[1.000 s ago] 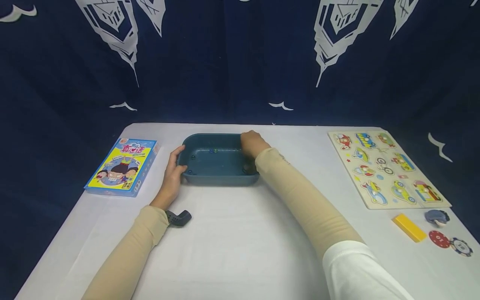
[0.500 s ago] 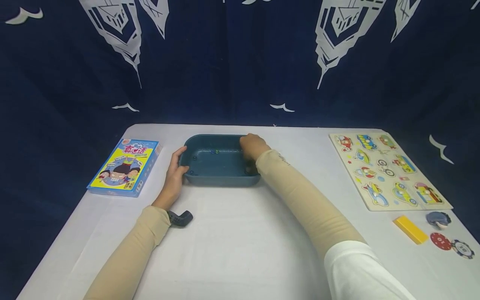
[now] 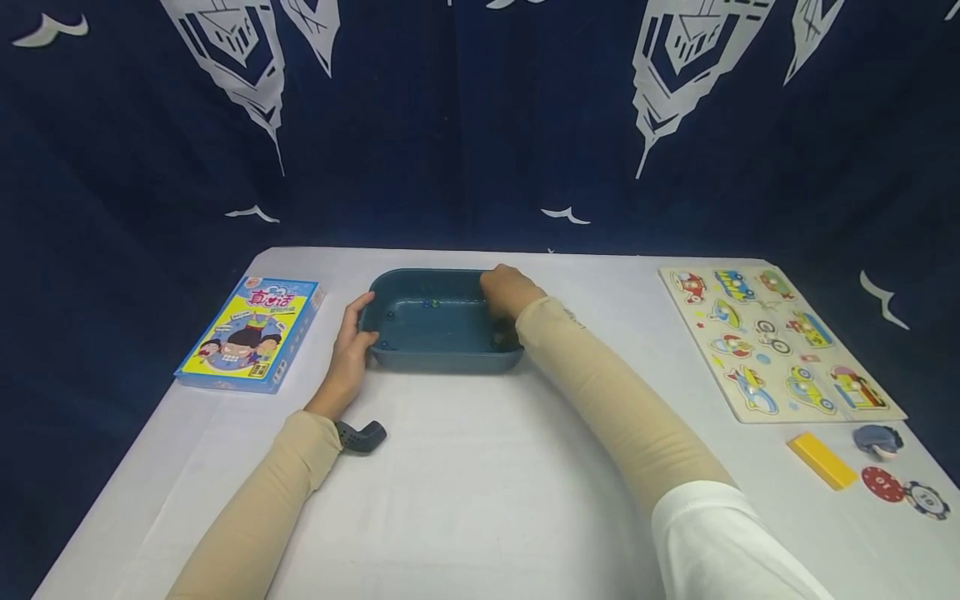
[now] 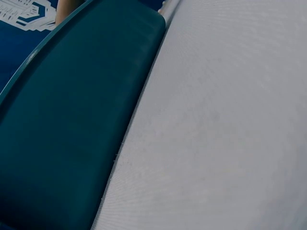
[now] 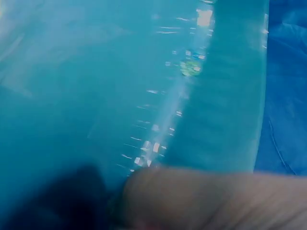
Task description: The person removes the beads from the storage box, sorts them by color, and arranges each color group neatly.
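A dark teal plastic basin (image 3: 446, 362) stands on the white-covered table, with several small shiny balls like marbles (image 3: 431, 304) on its floor. My left hand (image 3: 347, 358) holds the basin's left end, thumb at the front corner and fingers along the side. The right hand (image 3: 512, 290) reaches over the right end, knuckles up and fingers down inside; whether they hold anything I cannot tell. In the right wrist view that hand (image 5: 192, 201) is blurred beside the wall, with a greenish marble (image 5: 191, 68) farther along. The basin's outer wall (image 4: 72, 120) fills the left wrist view's left side.
A blue and yellow card-game box (image 3: 243, 337) lies to the left. At the right are a wooden picture puzzle board (image 3: 772, 346), a yellow block (image 3: 821, 461), a small grey-blue item (image 3: 877, 440), a red chip (image 3: 882, 484) and a black-and-white chip (image 3: 927, 500).
The whole head view has shifted slightly. The left hand stays at the basin's left end; the right hand remains inside the right end, its wrist moved only a little.
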The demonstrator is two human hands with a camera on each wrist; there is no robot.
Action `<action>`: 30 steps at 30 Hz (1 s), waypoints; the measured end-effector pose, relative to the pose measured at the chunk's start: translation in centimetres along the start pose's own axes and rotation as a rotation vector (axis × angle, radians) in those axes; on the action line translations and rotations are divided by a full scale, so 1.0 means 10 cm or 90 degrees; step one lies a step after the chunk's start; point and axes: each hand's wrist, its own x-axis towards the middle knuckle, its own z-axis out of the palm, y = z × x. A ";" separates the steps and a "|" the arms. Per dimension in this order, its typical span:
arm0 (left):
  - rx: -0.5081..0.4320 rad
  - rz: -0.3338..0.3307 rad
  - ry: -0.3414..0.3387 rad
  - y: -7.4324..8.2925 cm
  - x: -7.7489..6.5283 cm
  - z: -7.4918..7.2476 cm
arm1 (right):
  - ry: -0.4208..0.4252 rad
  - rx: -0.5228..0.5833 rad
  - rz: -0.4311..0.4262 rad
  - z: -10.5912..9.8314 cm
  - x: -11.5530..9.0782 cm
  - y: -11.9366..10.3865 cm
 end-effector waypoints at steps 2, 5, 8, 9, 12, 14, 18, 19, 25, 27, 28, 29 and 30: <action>0.003 -0.004 -0.003 0.00 0.01 0.01 | -0.004 0.046 -0.015 -0.04 -0.01 0.05; 0.016 -0.014 -0.005 0.01 0.01 0.01 | -0.012 0.152 -0.056 -0.10 -0.03 0.13; 0.023 -0.025 -0.010 0.07 0.00 0.02 | -0.030 0.302 -0.111 -0.16 -0.07 0.23; 0.022 -0.027 -0.012 0.12 -0.02 0.02 | -0.037 0.358 -0.130 -0.17 -0.09 0.27; 0.018 -0.026 -0.015 0.26 -0.07 0.03 | -0.043 0.517 -0.176 -0.17 -0.16 0.39; 0.018 -0.022 -0.016 0.35 -0.10 0.04 | -0.025 0.597 -0.194 -0.16 -0.23 0.49; 0.023 -0.020 -0.016 0.42 -0.14 0.05 | 0.051 0.681 -0.193 -0.10 -0.37 0.70; 0.022 -0.020 -0.015 0.44 -0.15 0.05 | 0.073 0.692 -0.186 -0.08 -0.41 0.76; 0.020 -0.023 -0.014 0.42 -0.14 0.03 | 0.179 0.767 -0.136 0.12 -0.56 1.09; 0.016 -0.025 -0.014 0.37 -0.11 0.03 | 0.203 0.792 -0.118 0.20 -0.60 1.19; 0.014 -0.024 -0.014 0.33 -0.09 0.02 | 0.215 0.802 -0.106 0.24 -0.62 1.24; 0.011 -0.024 -0.013 0.28 -0.08 0.02 | 0.226 0.812 -0.094 0.29 -0.63 1.29; 0.010 -0.024 -0.014 0.23 -0.06 0.02 | 0.237 0.820 -0.084 0.33 -0.65 1.34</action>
